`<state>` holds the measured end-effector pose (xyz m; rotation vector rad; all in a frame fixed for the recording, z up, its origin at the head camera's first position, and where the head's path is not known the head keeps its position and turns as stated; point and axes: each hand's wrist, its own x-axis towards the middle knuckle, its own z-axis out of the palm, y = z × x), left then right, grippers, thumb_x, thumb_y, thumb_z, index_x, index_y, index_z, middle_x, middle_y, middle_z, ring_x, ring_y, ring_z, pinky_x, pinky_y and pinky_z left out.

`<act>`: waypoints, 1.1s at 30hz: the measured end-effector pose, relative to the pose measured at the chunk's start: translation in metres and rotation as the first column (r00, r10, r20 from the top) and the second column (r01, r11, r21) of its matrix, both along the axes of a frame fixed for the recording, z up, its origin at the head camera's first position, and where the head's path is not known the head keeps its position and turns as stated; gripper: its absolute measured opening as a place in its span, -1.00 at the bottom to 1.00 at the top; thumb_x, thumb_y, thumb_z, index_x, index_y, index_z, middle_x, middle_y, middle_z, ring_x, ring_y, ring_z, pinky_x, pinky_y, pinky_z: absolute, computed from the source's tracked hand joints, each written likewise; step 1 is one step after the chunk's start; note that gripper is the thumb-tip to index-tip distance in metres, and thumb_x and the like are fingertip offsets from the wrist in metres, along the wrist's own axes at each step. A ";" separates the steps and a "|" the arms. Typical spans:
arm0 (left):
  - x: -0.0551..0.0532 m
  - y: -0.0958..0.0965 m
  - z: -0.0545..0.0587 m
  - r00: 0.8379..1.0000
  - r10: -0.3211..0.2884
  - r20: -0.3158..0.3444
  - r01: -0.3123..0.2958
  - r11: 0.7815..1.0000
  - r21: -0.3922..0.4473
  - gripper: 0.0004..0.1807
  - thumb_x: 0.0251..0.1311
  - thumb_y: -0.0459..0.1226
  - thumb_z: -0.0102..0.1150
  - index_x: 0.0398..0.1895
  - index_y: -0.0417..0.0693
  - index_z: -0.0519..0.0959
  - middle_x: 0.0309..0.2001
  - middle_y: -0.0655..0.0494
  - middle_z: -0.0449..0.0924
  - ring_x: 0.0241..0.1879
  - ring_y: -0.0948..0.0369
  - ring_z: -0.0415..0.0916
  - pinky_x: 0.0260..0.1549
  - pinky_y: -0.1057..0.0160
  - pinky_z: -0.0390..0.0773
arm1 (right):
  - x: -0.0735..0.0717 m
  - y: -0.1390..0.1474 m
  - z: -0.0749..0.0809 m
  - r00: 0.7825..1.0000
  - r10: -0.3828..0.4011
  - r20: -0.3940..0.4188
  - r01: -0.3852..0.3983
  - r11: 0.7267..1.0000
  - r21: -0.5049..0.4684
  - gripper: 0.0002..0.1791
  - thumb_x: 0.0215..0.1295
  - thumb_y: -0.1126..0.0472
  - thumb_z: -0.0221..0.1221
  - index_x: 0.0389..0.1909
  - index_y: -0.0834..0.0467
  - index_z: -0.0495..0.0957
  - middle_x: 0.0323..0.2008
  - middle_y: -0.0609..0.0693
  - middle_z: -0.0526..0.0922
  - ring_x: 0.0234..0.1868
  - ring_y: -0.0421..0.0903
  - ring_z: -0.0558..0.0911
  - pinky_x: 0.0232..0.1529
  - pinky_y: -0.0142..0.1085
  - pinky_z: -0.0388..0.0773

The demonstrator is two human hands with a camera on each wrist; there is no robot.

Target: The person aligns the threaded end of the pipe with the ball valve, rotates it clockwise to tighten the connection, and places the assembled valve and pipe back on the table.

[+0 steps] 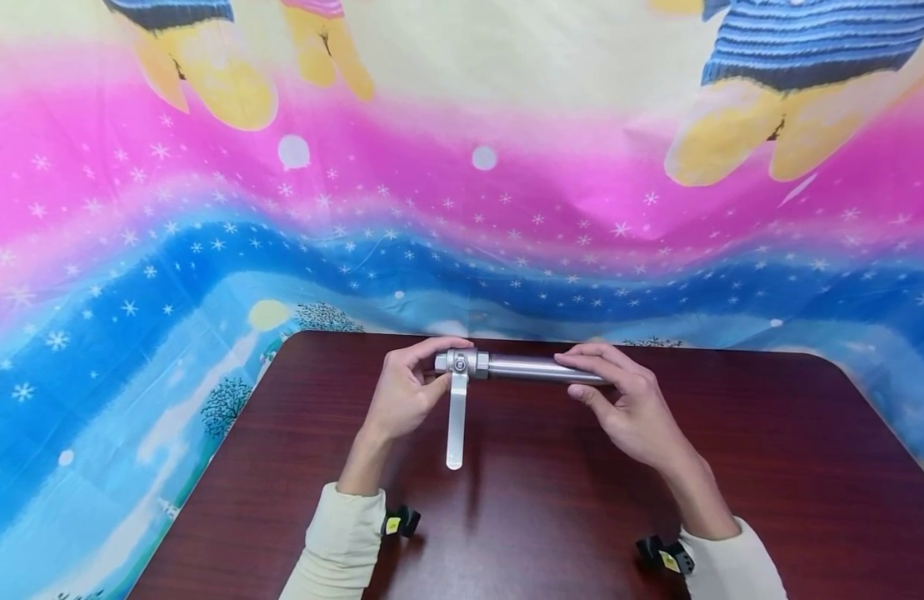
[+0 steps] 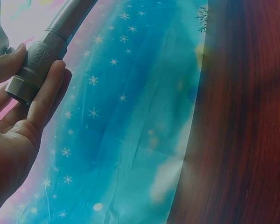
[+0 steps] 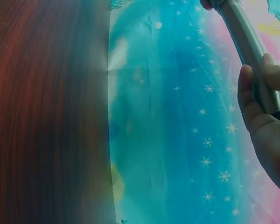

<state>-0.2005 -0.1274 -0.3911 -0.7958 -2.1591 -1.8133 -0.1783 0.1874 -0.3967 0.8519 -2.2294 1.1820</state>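
Observation:
A silver ball valve (image 1: 471, 362) is joined to a smooth metal pipe (image 1: 525, 367), and both are held up level above the table. Its flat lever handle (image 1: 456, 425) points down toward the person. At the valve's free end, my left hand (image 1: 405, 392) grips the body between thumb and fingers; the left wrist view shows the hexagonal open end of the valve (image 2: 35, 67) among the fingers. My right hand (image 1: 634, 408) holds the far end of the pipe, thumb below and fingers over it. In the right wrist view the pipe's open end (image 3: 275, 105) sticks out past the thumb.
Below the hands lies a dark red-brown wooden table (image 1: 536, 517) with rounded back corners. A colourful printed cloth (image 1: 462, 208) with snowflakes hangs behind it and along its sides. Each sleeve cuff has a small black device (image 1: 403, 522) at the wrist.

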 end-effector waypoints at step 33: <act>-0.001 -0.003 -0.001 1.000 0.001 0.000 -0.001 1.000 -0.009 -0.47 0.13 -0.66 0.19 0.18 -0.23 0.72 -0.08 -0.24 0.74 -0.39 0.23 0.52 -0.50 0.39 0.43 | 0.001 -0.001 0.000 0.999 -0.005 0.034 0.003 0.999 0.044 -0.41 0.18 0.59 0.40 0.20 0.08 0.70 0.13 -0.01 0.63 0.19 -0.31 0.53 0.11 -0.63 0.47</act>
